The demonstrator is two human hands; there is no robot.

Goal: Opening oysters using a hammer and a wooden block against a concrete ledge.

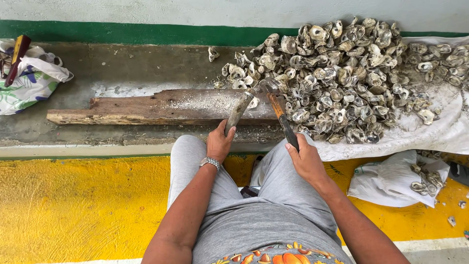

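Observation:
My left hand (219, 141) grips the handle of a grey metal tool (239, 110) whose far end rests on a worn wooden plank (146, 108). My right hand (306, 157) holds a rusty flat-bladed tool with a dark handle (282, 119), its tip pointing at the plank's right end. A small oyster shell (253, 102) lies on the plank between the two tool heads. Just beyond and to the right lies a large heap of oyster shells (342, 73) on a white cloth (439, 132). My knees in grey shorts (264, 205) sit below the hands.
A patterned plastic bag (29, 78) with a red-handled tool (17, 56) sits at the far left. A white bag (395, 181) holding several shells lies at the right on the yellow floor (73, 205). A green-striped wall (122, 33) bounds the far side.

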